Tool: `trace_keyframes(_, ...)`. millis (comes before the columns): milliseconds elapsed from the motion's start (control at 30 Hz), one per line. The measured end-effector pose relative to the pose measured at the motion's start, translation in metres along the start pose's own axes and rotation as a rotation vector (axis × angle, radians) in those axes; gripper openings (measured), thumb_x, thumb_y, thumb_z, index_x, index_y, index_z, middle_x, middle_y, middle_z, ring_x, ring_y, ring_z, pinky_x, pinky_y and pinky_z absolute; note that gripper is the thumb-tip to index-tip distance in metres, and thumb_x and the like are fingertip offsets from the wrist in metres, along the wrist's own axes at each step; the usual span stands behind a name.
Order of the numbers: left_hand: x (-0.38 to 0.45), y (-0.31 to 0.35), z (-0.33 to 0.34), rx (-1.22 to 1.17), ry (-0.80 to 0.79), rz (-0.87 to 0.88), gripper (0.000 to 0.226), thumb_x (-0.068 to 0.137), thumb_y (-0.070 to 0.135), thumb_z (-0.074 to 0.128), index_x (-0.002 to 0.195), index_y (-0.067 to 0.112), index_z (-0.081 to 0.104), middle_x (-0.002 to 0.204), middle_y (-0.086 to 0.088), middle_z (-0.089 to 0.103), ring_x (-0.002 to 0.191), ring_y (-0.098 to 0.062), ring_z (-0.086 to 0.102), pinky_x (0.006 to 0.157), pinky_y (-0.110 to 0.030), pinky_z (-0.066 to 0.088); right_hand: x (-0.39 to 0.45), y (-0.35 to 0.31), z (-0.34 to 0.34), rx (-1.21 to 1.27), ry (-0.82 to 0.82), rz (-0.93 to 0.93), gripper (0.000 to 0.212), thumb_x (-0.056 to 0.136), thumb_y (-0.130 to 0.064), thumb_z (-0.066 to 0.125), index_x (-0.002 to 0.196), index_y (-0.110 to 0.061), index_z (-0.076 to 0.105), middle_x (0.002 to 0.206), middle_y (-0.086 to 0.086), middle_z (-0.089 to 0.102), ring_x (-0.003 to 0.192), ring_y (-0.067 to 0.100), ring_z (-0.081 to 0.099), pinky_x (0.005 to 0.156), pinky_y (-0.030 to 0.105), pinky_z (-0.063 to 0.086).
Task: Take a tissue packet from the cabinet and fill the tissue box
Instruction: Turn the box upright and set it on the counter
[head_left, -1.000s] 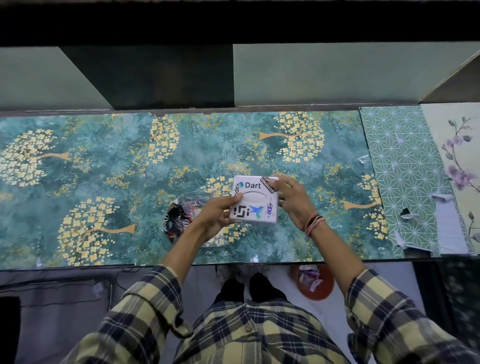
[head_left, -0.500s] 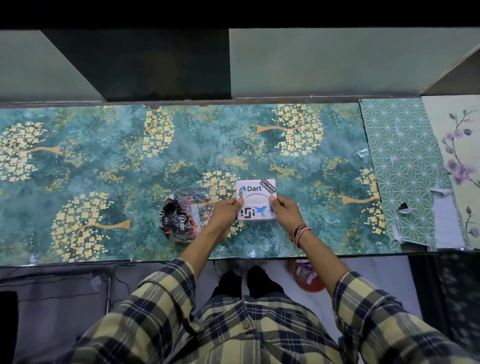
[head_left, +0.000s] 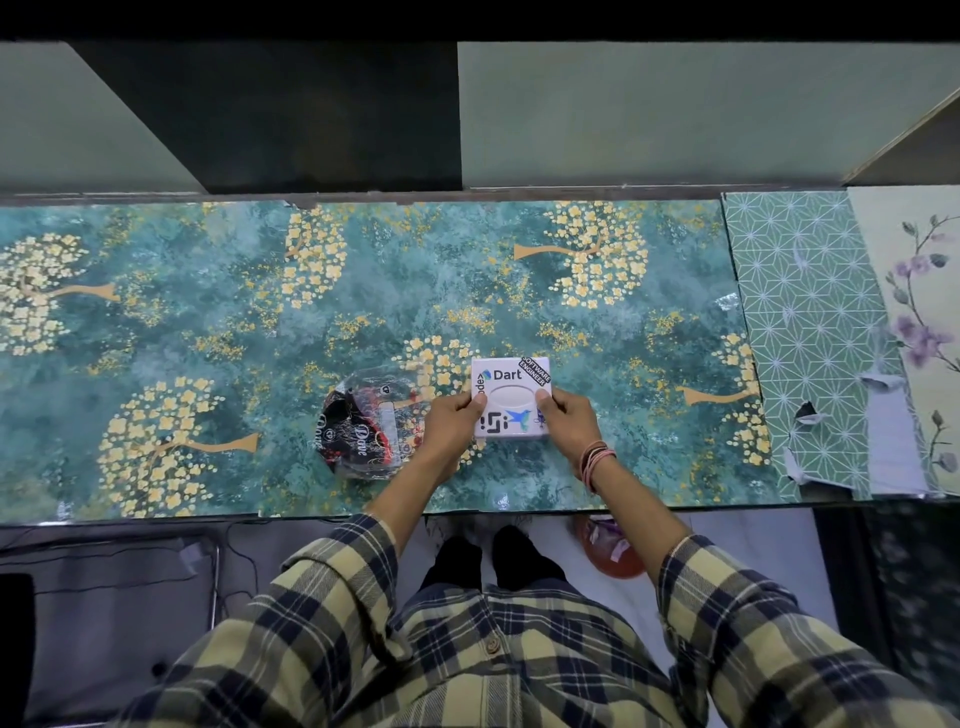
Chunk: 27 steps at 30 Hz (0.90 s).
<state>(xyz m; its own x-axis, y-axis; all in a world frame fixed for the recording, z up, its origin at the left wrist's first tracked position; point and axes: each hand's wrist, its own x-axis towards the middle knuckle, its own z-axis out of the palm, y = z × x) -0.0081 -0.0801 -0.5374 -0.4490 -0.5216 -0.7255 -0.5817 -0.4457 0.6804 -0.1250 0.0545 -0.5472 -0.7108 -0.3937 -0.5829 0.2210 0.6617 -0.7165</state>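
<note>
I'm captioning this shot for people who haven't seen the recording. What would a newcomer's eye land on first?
First, the white tissue box with stickers, near the counter's front edge, gripped by the left hand and right hand at its sides. Next, the crumpled clear packet lying just left of it. Around them spreads the teal counter with golden trees.

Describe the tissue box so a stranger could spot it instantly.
Start at the long teal table patterned with golden trees. Near its front edge, centre-right, both hands grip a small white square tissue box. Unlike the crumpled clear wrapper on its left, it carries a "Dart" sticker and an oval slot.
</note>
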Motion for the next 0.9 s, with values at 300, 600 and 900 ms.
trace_keyframes(300,-0.002,0.006,-0.015,0.197,0.139,0.172,0.038,0.098,0.033,0.067,0.081,0.0,0.075,0.071,-0.012,0.074,0.055,-0.021,0.057,0.051,-0.031,0.041,-0.005,-0.025,-0.004,-0.084,0.147,0.002,0.028,0.098,-0.024,0.057,0.071,-0.025,0.053,0.069,-0.003,0.054,0.062,0.01,0.048,0.071,0.029,0.039)
trace_keyframes(600,0.009,0.013,-0.071,0.659,0.786,0.023,0.022,0.088,0.014,0.071,0.109,0.019,0.065,0.142,-0.013,0.049,0.133,-0.036,0.041,0.109,-0.052,0.034,-0.017,-0.07,0.017,-0.051,0.255,-0.168,0.03,0.097,-0.014,0.055,0.122,-0.004,0.067,0.11,0.015,0.072,0.08,0.023,0.062,0.077,0.034,0.054)
trace_keyframes(900,-0.002,0.004,-0.119,0.341,0.769,-0.067,0.038,0.096,-0.004,0.05,0.124,0.014,0.07,0.119,-0.022,0.067,0.104,-0.042,0.064,0.087,-0.05,0.057,-0.035,-0.066,0.048,-0.037,-0.15,-0.067,0.026,0.093,-0.011,0.059,0.116,-0.002,0.069,0.085,0.015,0.072,0.073,0.031,0.069,0.077,0.055,0.061)
